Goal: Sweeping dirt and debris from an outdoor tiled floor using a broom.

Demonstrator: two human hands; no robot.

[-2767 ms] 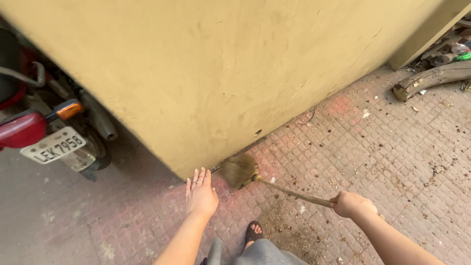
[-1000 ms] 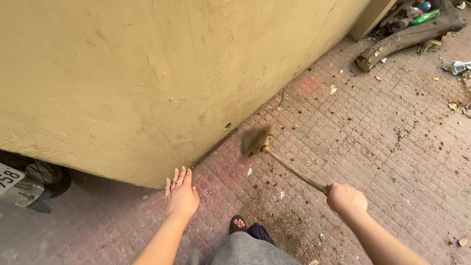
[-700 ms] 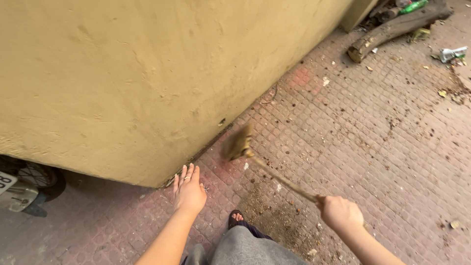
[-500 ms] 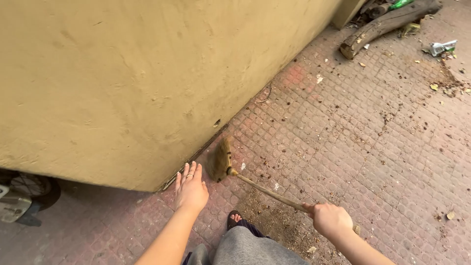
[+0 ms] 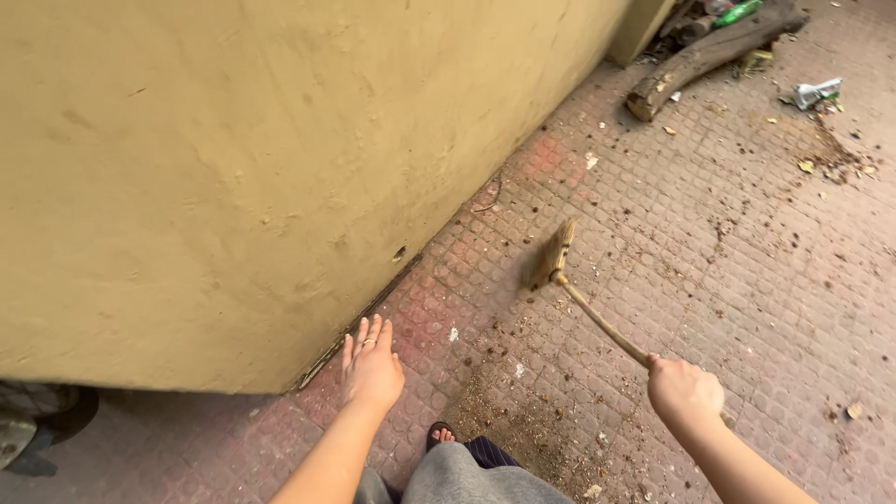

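Note:
My right hand (image 5: 686,392) grips the thin wooden handle of a short straw broom (image 5: 553,259). The blurred broom head is out over the reddish patterned paving, away from the wall. My left hand (image 5: 371,364) is flat and open, fingers spread, a ring on one finger, resting by the bottom corner of the tall yellow plastered wall (image 5: 280,159). Fine dust and crumbs (image 5: 509,411) lie gathered on the paving between my hands, just ahead of my sandalled foot (image 5: 441,435).
A log (image 5: 702,58) lies at the far end of the wall with a green bottle (image 5: 737,13) behind it. Crumpled litter (image 5: 812,91) and a patch of dry debris (image 5: 831,159) sit at the upper right. A motorbike wheel (image 5: 42,425) shows at the lower left.
The broom head swung from the wall base beside my left hand out to the right over the paving. My right hand moved right with it. My left hand stayed at the wall corner.

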